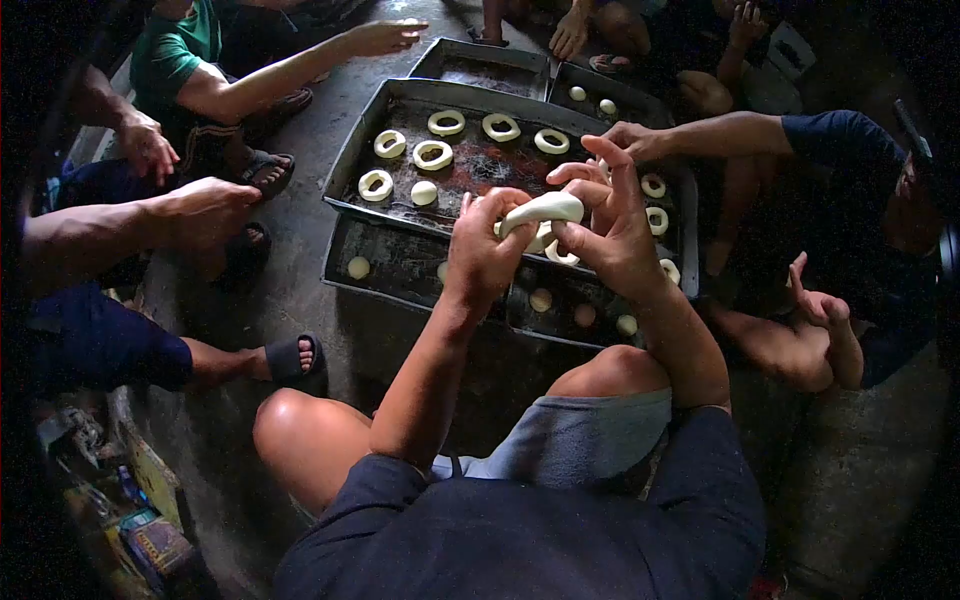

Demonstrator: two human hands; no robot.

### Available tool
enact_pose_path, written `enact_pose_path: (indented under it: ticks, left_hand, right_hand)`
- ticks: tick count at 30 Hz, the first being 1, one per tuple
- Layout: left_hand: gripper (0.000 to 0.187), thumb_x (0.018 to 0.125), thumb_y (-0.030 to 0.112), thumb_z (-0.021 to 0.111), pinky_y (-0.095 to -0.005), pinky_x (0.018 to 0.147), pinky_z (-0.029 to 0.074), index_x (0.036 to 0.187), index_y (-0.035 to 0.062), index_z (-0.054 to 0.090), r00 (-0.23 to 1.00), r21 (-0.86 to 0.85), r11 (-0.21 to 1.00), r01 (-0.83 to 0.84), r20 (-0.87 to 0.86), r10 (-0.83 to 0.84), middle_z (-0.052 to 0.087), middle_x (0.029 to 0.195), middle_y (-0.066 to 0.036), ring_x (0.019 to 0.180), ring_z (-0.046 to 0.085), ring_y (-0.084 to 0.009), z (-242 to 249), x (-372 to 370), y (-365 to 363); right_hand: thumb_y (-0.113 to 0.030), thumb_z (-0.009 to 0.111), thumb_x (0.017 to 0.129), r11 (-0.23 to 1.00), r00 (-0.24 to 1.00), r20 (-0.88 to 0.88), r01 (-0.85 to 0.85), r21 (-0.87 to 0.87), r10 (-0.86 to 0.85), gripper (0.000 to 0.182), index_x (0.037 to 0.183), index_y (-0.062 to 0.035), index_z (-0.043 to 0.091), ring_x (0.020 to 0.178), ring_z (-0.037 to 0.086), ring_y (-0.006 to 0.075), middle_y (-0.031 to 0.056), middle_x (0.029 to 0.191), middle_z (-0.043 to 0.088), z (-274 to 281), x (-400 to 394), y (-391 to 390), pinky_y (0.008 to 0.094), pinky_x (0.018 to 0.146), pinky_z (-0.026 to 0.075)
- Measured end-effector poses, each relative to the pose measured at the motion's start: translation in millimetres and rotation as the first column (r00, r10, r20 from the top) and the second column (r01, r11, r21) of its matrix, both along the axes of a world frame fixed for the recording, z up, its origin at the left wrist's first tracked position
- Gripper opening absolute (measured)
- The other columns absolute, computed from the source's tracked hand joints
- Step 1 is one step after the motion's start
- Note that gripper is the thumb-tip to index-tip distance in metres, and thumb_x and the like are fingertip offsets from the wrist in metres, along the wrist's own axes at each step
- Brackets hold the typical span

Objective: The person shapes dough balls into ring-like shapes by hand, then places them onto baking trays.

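A pale piece of dough is held up between my two hands, above the near side of a large metal tray. My left hand pinches its left end. On the right, my right hand has its thumb against the other end, with some fingers raised and spread. Whether the piece is a full ring is partly hidden by my fingers. Below and beyond lie several dough rings and a round dough ball on the tray.
Smaller trays holding dough balls sit under and around the large one. A co-worker's hand reaches over the right side; another person's arm stretches across the upper left. A sandaled foot rests on the floor.
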State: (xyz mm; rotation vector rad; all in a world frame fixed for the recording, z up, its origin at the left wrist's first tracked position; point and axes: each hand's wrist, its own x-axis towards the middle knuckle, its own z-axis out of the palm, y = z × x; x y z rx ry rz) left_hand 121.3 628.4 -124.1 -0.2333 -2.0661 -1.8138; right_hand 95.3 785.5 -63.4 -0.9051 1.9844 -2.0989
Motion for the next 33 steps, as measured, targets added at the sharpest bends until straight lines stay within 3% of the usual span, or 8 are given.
enact_pose_path:
  ticks: [3, 7, 11, 15, 19, 25, 30, 33]
  left_hand:
    - [0.019, 0.084, 0.0, 0.052, -0.0268, 0.073, 0.047, 0.102, 0.004, 0.055, 0.996, -0.06, 0.998, -0.015, -0.086, 0.009, 0.061, 0.081, -0.005, 0.079, 0.059, -0.0109, 10, 6, 4]
    - [0.021, 0.088, 0.001, 0.046, -0.0201, 0.061, 0.044, 0.109, 0.0053, 0.05, 0.961, 0.603, 0.773, 0.197, 0.036, -0.273, 0.057, 0.081, 0.0, 0.07, 0.053, -0.0049, 16, 8, 2]
    - [0.016, 0.092, 0.013, 0.054, -0.0194, 0.05, 0.037, 0.105, 0.0039, 0.051, 0.9, 0.498, 0.838, 0.226, 0.223, -0.375, 0.051, 0.073, 0.002, 0.055, 0.044, -0.004, -5, -1, 6]
    - [0.011, 0.087, 0.006, 0.049, -0.0195, 0.049, 0.036, 0.098, 0.0033, 0.052, 0.855, 0.704, 0.642, 0.304, 0.095, -0.51, 0.049, 0.07, 0.001, 0.052, 0.041, -0.0051, 9, 7, -5]
    - [0.013, 0.085, 0.011, 0.054, -0.0202, 0.053, 0.038, 0.098, 0.0059, 0.055, 0.798, 0.38, 0.855, 0.353, 0.355, -0.487, 0.051, 0.071, 0.003, 0.058, 0.045, -0.0033, -15, -3, -8]
    - [0.02, 0.086, 0.006, 0.051, -0.022, 0.058, 0.043, 0.104, 0.0004, 0.054, 0.808, 0.653, 0.703, 0.281, 0.234, -0.54, 0.056, 0.081, 0.0, 0.064, 0.051, -0.006, -43, -17, -27]
    - [0.04, 0.084, 0.014, 0.062, -0.0309, 0.083, 0.049, 0.121, 0.0009, 0.052, 0.867, 0.003, 0.972, 0.235, 0.451, -0.211, 0.062, 0.106, -0.012, 0.091, 0.061, -0.0193, -95, -26, -23]
    - [0.049, 0.085, 0.018, 0.064, -0.0331, 0.085, 0.049, 0.129, 0.002, 0.048, 0.85, -0.088, 0.99, 0.109, 0.525, -0.047, 0.061, 0.117, -0.014, 0.099, 0.061, -0.0209, -86, -25, -36]
  right_hand:
    - [-0.001, 0.065, 0.073, 0.937, 0.993, 0.031, -0.117, 0.33, 0.114, 0.077, 0.138, -0.0068, 0.024, 0.098, 0.056, 0.0134, 0.0107, 0.1, 0.054, -11, -10, 3, 0.0311, 0.085, 0.046]
    - [-0.006, 0.064, 0.077, 0.831, 0.968, 0.044, -0.234, 0.505, 0.246, 0.035, 0.109, 0.0018, 0.053, 0.086, 0.059, 0.0123, 0.0077, 0.098, 0.057, -18, -19, 20, 0.0273, 0.082, 0.046]
    - [-0.006, 0.06, 0.083, 0.958, 0.874, 0.423, -0.144, -0.247, 0.24, 0.017, 0.099, -0.0013, 0.058, 0.083, 0.06, 0.0106, 0.0053, 0.09, 0.064, -22, -14, 9, 0.0254, 0.076, 0.048]
    - [-0.006, 0.057, 0.087, 0.859, 0.78, 0.53, -0.482, 0.171, 0.332, 0.015, 0.101, 0.0011, 0.056, 0.081, 0.06, 0.013, 0.0082, 0.089, 0.062, -30, -19, 25, 0.0262, 0.075, 0.048]
    - [-0.01, 0.061, 0.085, 0.947, 0.901, 0.353, -0.157, -0.279, 0.253, 0.023, 0.105, 0.001, 0.059, 0.079, 0.06, 0.0096, 0.0038, 0.086, 0.064, -34, -22, 19, 0.0251, 0.072, 0.048]
    - [-0.011, 0.063, 0.085, 0.934, 0.804, 0.518, -0.356, 0.027, 0.292, 0.021, 0.101, 0.0018, 0.06, 0.066, 0.058, 0.0089, 0.0028, 0.078, 0.06, -43, -32, 30, 0.0236, 0.063, 0.048]
    - [-0.017, 0.062, 0.085, 0.909, 0.926, 0.362, -0.235, 0.344, 0.102, 0.018, 0.094, -0.0024, 0.06, 0.063, 0.057, 0.0084, 0.0009, 0.074, 0.063, -55, -70, 9, 0.0261, 0.06, 0.048]
    - [-0.017, 0.063, 0.082, 0.519, 0.987, 0.137, -0.16, 0.84, 0.083, 0.022, 0.097, -0.0004, 0.061, 0.064, 0.058, 0.0113, 0.0027, 0.079, 0.064, -51, -100, -9, 0.0284, 0.06, 0.049]
